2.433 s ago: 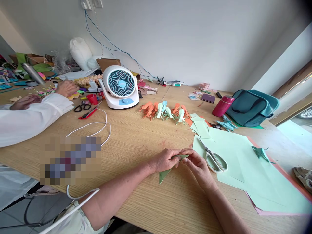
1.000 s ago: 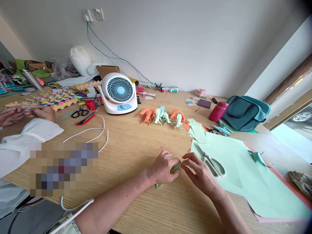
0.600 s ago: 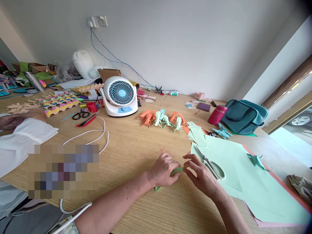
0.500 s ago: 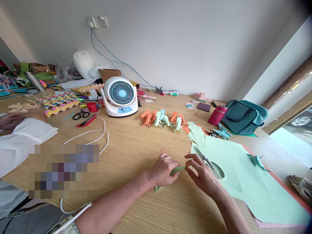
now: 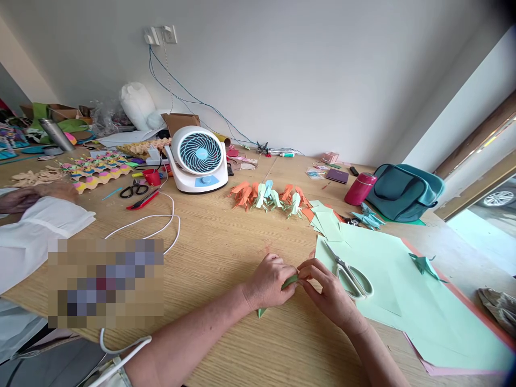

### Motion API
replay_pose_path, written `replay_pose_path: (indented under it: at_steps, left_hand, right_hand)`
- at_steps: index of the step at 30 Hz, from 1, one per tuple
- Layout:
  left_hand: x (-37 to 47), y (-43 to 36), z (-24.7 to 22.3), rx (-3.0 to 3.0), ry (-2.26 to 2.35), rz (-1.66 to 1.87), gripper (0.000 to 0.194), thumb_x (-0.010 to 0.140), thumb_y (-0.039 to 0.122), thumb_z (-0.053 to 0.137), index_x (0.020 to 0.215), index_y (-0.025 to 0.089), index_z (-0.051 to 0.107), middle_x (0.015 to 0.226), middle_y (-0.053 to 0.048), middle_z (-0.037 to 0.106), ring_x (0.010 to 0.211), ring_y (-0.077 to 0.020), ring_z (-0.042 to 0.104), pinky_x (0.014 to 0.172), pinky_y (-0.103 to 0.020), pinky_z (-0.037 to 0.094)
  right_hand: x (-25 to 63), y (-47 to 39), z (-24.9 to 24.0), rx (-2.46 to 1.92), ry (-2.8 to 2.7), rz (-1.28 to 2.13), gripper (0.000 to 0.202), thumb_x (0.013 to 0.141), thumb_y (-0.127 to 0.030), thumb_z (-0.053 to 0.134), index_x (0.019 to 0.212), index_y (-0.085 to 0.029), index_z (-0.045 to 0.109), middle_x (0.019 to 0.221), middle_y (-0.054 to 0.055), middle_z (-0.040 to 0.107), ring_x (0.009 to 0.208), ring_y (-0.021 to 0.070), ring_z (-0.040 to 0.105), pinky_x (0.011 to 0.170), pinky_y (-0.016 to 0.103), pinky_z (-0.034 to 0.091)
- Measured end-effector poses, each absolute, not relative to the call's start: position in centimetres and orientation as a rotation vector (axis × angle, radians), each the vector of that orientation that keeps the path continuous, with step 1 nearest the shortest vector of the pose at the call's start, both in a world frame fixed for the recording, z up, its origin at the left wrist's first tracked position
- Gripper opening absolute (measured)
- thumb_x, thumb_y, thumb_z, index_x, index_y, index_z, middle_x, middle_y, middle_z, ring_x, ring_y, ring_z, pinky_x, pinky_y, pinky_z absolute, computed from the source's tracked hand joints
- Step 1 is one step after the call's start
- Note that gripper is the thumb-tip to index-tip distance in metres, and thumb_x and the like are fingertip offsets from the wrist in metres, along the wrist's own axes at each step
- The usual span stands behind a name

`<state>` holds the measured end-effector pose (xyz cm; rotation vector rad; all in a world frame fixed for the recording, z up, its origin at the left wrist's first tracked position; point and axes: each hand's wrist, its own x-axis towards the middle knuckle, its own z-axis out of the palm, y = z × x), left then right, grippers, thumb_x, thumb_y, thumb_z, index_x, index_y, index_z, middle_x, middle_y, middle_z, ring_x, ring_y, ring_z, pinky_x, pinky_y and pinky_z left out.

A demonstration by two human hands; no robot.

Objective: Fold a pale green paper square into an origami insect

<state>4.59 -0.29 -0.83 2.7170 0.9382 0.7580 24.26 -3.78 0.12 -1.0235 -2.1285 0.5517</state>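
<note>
The white-handled scissors (image 5: pixel 342 264) are lying open a little on the edge of a large mint sheet (image 5: pixel 423 317), which is spreading to their right across the surface (image 5: pixel 217 236). Just to the left of the scissors, both hands are working at a folded green paper (image 5: pixel 290 280). The left hand (image 5: pixel 271 282) is curling around it, its grip clamping on the paper, with one green tip poking out below the palm. The right hand (image 5: pixel 328 294), nearest to the scissors, is pinching the paper's other end, its grip closing on it right beside the left thumb.

Beyond the scissors, smaller mint pieces (image 5: pixel 328 223) are overlapping in a loose pile, and a row of orange, mint and blue folded figures (image 5: pixel 275 196) is standing farther off to the left. A pink bottle (image 5: pixel 360 189), a teal bag (image 5: pixel 399 193) and light blue folded paper (image 5: pixel 368 217) are sitting beyond the scissors to the right, while a teal folded figure (image 5: pixel 424 264) is resting to their right on the sheet.

Well to the left of the scissors, a white fan (image 5: pixel 200 154) is standing near a red cup (image 5: pixel 151 177) and black-handled scissors (image 5: pixel 135 189). Farther left, a co-worker's hand (image 5: pixel 56 191) is showing above a white sleeve (image 5: pixel 44 217).
</note>
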Motion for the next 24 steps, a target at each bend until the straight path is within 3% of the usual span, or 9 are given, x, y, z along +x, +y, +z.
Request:
replay_pose_path:
  at_steps: [11, 20, 24]
  left_hand:
    - [4.66, -0.57, -0.68, 2.726, 0.988, 0.729, 0.013, 0.085, 0.03, 0.064, 0.083, 0.017, 0.062, 0.073, -0.002, 0.067, 0.075, -0.0202, 0.062, 0.081, -0.034, 0.04]
    - [4.7, -0.69, -0.61, 2.617, 0.968, 0.777, 0.007, 0.087, 0.023, 0.06, 0.088, 0.018, 0.064, 0.076, -0.002, 0.068, 0.077, -0.0195, 0.063, 0.079, -0.032, 0.041]
    - [4.76, -0.65, 0.03, 2.335, 0.911, 0.897, 0.01, 0.089, 0.021, 0.058, 0.089, 0.017, 0.067, 0.079, -0.002, 0.069, 0.078, -0.0173, 0.063, 0.078, -0.029, 0.043]
  right_hand:
    - [23.96, -3.94, 0.28, -1.061, -2.111, 0.576, 0.011, 0.099, -0.019, 0.044, 0.092, -0.022, 0.052, 0.097, 0.005, 0.058, 0.086, 0.0171, 0.059, 0.078, 0.033, 0.051]
    - [23.92, -3.75, -0.08, -1.08, -1.961, 0.535, 0.011, 0.096, -0.02, 0.052, 0.086, -0.022, 0.058, 0.081, 0.001, 0.059, 0.074, 0.0158, 0.058, 0.07, 0.03, 0.049]
    - [23.86, -3.83, -0.5, -1.137, -1.819, 0.575, 0.007, 0.095, -0.028, 0.057, 0.099, -0.023, 0.06, 0.088, 0.003, 0.064, 0.081, 0.0176, 0.062, 0.076, 0.032, 0.051]
